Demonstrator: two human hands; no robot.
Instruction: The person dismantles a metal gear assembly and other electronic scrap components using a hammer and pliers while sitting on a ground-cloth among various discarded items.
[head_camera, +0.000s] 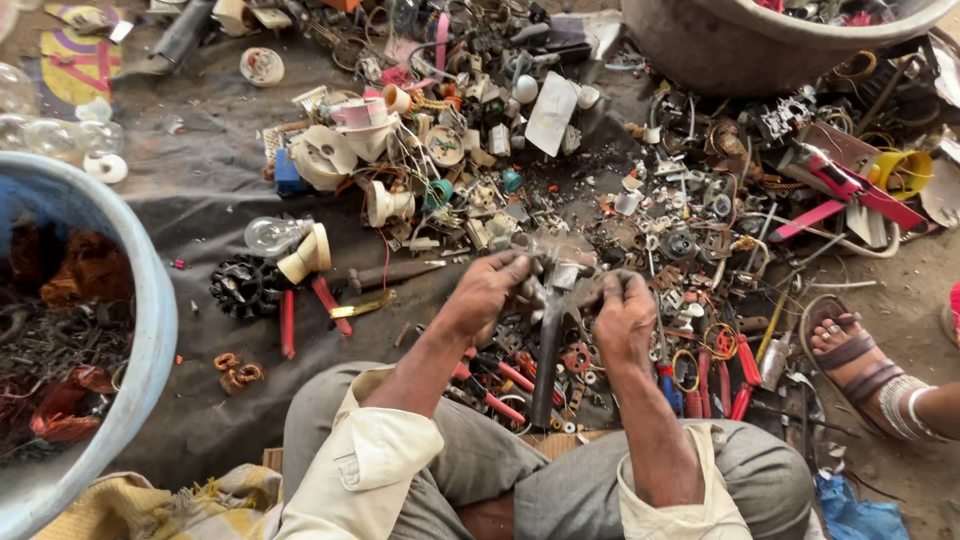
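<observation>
Looking down from the head camera, a seated person grips a small, motion-blurred metal scrap part (562, 268) between both hands, raised just above the knees so it sits close under the eyes. The left hand (488, 292) is curled around the part's left side; the right hand (624, 312) is closed against its right side, apparently steadying it. A dark hammer-like tool (548, 362) stands upright between the hands with its handle running down toward the lap, though I cannot tell which hand carries it. Spread across a dark ground sheet (205, 195) lies a heap of dismantled electrical scrap (470, 150), all within arm's reach, including a clear light bulb (272, 235) and red-handled tools (715, 385). A blue tub (150, 330) at the left holds reddish tangled wire, seemingly kept apart from the mixed pile; a grey basin (740, 50) sits at the far right. Another person's sandalled foot (850, 355) rests near the right edge.
</observation>
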